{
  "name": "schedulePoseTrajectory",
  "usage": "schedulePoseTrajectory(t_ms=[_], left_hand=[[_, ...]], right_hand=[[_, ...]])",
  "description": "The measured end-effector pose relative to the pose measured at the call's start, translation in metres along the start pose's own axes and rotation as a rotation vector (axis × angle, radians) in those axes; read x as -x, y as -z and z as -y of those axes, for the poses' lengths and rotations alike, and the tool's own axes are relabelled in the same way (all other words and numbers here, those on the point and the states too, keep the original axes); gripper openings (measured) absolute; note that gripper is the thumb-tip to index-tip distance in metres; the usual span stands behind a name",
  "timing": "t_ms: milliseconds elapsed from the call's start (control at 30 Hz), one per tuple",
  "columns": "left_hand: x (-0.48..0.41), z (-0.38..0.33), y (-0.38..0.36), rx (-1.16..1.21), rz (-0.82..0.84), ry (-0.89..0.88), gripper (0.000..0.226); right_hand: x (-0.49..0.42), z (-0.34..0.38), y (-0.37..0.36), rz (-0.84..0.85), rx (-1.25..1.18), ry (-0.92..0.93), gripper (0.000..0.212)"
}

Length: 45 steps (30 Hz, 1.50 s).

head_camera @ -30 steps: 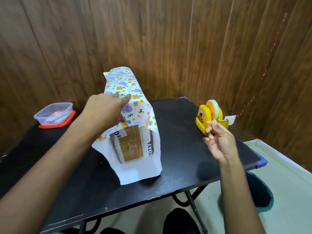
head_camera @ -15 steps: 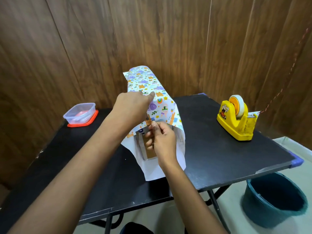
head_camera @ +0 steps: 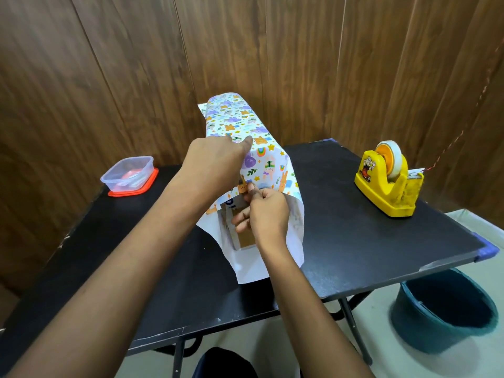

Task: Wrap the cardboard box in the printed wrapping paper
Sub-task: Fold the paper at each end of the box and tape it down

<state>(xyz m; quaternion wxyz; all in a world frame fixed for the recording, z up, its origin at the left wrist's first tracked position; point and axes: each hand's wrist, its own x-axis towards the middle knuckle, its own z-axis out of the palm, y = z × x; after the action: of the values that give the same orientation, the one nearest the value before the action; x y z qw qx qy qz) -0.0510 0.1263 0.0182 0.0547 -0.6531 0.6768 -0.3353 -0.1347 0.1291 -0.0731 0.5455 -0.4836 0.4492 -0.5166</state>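
Note:
The printed wrapping paper (head_camera: pixel 242 121) is draped over the long cardboard box on the black table (head_camera: pixel 354 241). Bare brown cardboard (head_camera: pixel 246 239) shows at the box's open near end, under the paper's white overhang. My left hand (head_camera: pixel 215 159) presses the paper down on top of the box, with the forefinger stretched forward. At the paper's near edge, just below the left hand, the thumb and fingers of my right hand (head_camera: pixel 268 214) pinch together on the seam. They seem to hold a small clear piece of tape, which is hard to make out.
A yellow tape dispenser (head_camera: pixel 387 186) stands on the table's right side. A clear plastic container on a red lid (head_camera: pixel 128 173) sits at the back left. A dark blue bin (head_camera: pixel 444 309) is on the floor at the right. A wooden wall is close behind the table.
My right hand has left the tape dispenser and come left to the paper's near edge by the box opening. The left hand stays pressed on the paper. My head has turned right.

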Motion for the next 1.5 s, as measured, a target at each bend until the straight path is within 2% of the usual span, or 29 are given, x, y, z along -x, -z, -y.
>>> schedulePoseTrajectory(t_ms=[133,267,500,600,733,800,867,933,1033,1100,1167,1200,1267,1300,1400,1500], left_hand=[[0.001,0.0,0.001,-0.011,-0.006,-0.006,0.074],[-0.001,-0.001,-0.001,-0.019,-0.014,-0.017,0.074],[-0.002,0.0,-0.001,-0.009,-0.012,-0.022,0.075],[-0.003,0.0,-0.002,-0.018,-0.031,-0.018,0.075],[-0.004,0.001,-0.005,-0.016,-0.026,-0.017,0.076],[-0.004,0.0,-0.003,-0.021,-0.033,-0.024,0.076],[-0.004,0.0,-0.001,-0.024,-0.036,-0.023,0.075],[-0.002,0.001,0.002,-0.019,-0.045,-0.023,0.074],[0.001,0.003,0.005,0.011,-0.071,-0.022,0.071],[0.004,0.004,0.006,0.029,-0.089,-0.03,0.068],[0.005,0.007,0.005,0.047,-0.114,-0.025,0.066],[0.006,0.008,0.005,0.058,-0.124,-0.022,0.065],[0.009,0.009,0.005,0.091,-0.122,-0.007,0.065],[0.012,0.011,0.006,0.115,-0.119,0.008,0.064],[0.028,0.023,0.006,0.233,-0.107,0.098,0.063],[0.051,0.037,-0.01,0.408,-0.091,0.228,0.064]], right_hand=[[0.003,-0.014,0.007,-0.03,-0.064,-0.096,0.047],[0.0,-0.021,0.011,-0.066,-0.058,-0.091,0.054],[-0.002,-0.032,0.019,-0.029,-0.192,-0.106,0.045],[-0.005,-0.026,0.018,-0.013,-0.161,-0.109,0.045],[0.0,-0.035,0.026,-0.051,-0.263,-0.28,0.039],[0.015,-0.033,0.03,0.025,-0.271,-0.296,0.039],[0.036,-0.02,0.034,0.164,-0.146,-0.176,0.041],[0.055,0.007,0.044,0.205,-0.088,0.02,0.039],[0.053,0.047,0.075,0.038,-0.119,0.344,0.034],[0.028,0.054,0.097,-0.114,-0.129,0.407,0.03],[-0.007,0.033,0.111,-0.19,-0.045,0.271,0.028],[-0.021,0.017,0.114,-0.17,0.022,0.119,0.026],[-0.039,-0.019,0.112,-0.041,0.128,-0.206,0.029],[-0.044,-0.033,0.109,0.036,0.152,-0.305,0.032],[-0.046,-0.047,0.096,0.177,0.081,-0.415,0.032],[-0.051,-0.043,0.087,0.216,-0.019,-0.5,0.031]])
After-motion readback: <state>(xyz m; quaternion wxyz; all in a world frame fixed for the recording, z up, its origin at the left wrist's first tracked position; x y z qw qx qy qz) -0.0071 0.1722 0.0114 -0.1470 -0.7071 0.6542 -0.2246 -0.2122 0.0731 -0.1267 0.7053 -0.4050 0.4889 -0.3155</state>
